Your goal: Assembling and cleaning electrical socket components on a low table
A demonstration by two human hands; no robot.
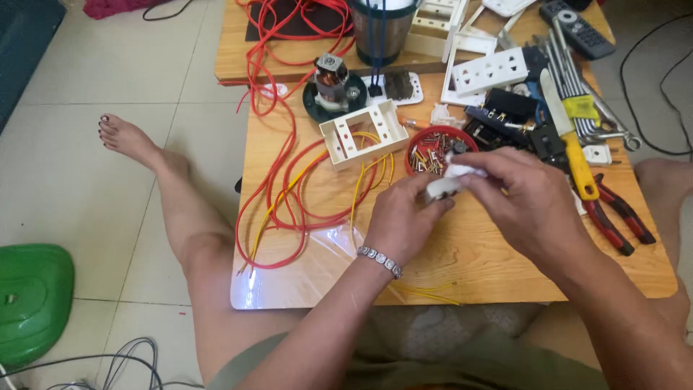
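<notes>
Pale floor tiles surround a low wooden table [462, 267] where a person sits. Over its middle, the left hand [404, 217] clasps a small white plastic socket part [442, 189], while the right hand [520, 198] pinches a crumpled white scrap [462, 170] against its top; the step looks like wiping or fitting that part, and the next move likely calls for a steady pinch. Just behind sits a round red dish of small metal terminals [433, 153], then a white plastic socket housing [362, 134]. Red and yellow wires [289, 195] loop left; red-handled pliers [617, 217] lie right.
</notes>
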